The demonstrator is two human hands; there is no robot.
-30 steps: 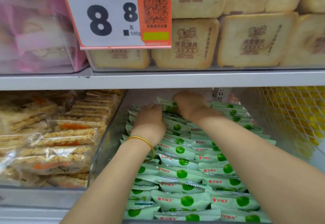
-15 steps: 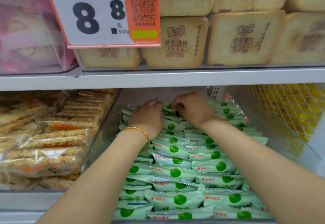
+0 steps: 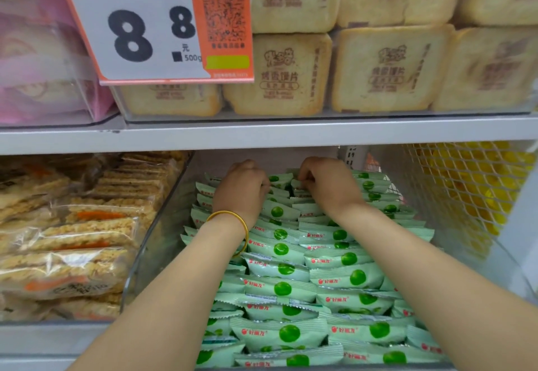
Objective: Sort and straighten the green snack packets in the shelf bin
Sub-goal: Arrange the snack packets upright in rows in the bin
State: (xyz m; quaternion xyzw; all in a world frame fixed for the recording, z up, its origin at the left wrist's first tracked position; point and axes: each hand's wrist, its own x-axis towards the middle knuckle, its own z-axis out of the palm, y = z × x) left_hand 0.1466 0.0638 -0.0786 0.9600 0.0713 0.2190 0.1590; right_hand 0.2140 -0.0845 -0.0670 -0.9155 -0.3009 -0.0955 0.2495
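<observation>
Several pale green snack packets [image 3: 279, 286] with green dots lie in overlapping rows inside a clear plastic shelf bin [image 3: 157, 242]. Both my arms reach deep into the bin's back. My left hand [image 3: 240, 188], a gold bangle on its wrist, has its fingers curled down into the rear packets on the left. My right hand [image 3: 327, 182] is beside it, fingers curled and pinching the edge of a rear packet [image 3: 300, 185]. The fingertips of both hands are partly hidden among the packets.
A bin of clear-wrapped cereal bars [image 3: 72, 239] stands to the left. A white mesh bin with yellow items [image 3: 471, 193] stands to the right. The shelf board [image 3: 291, 133] hangs just above my hands, carrying toast packs [image 3: 384, 70] and a price tag [image 3: 151, 24].
My left hand has moved farther back and up to the rear rows, level with my right hand. The right hand stays at the back, fingers working among the packets.
</observation>
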